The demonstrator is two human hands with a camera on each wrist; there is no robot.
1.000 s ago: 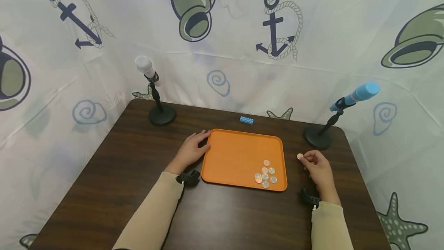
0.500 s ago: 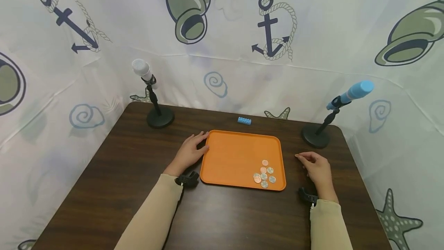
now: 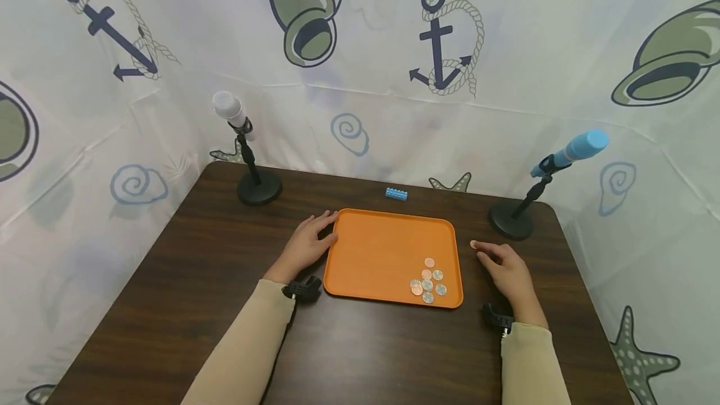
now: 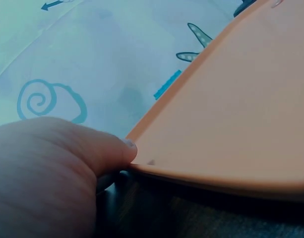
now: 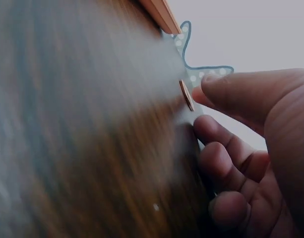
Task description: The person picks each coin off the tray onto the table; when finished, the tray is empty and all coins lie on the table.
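In the head view my left hand [image 3: 300, 247] rests along the left side of an orange tray [image 3: 374, 255], its fingers extended. Seen from the left wrist, the thumb [image 4: 117, 148] touches the tray's rim. Several coins [image 3: 427, 284], copper and silver coloured, lie in the tray's near right part. Right of the tray is my right hand [image 3: 509, 274], its index fingertip at a copper-coloured coin [image 3: 474, 244]. The right wrist view has this coin [image 5: 186, 95] nearly edge-on beside the fingertip; the thumb stands apart from it.
A blue toy brick [image 3: 396, 194] lies behind the tray. Microphones on black stands are at the back: a white one [image 3: 227, 107] at left, a blue one [image 3: 579, 147] at right. A printed curtain [image 3: 382, 111] hangs behind the dark wooden table [image 3: 360, 349].
My right hand has shifted slightly left and away from me with the coin. Its thumb has moved apart from the coin, which was between thumb and index finger. The left hand stays.
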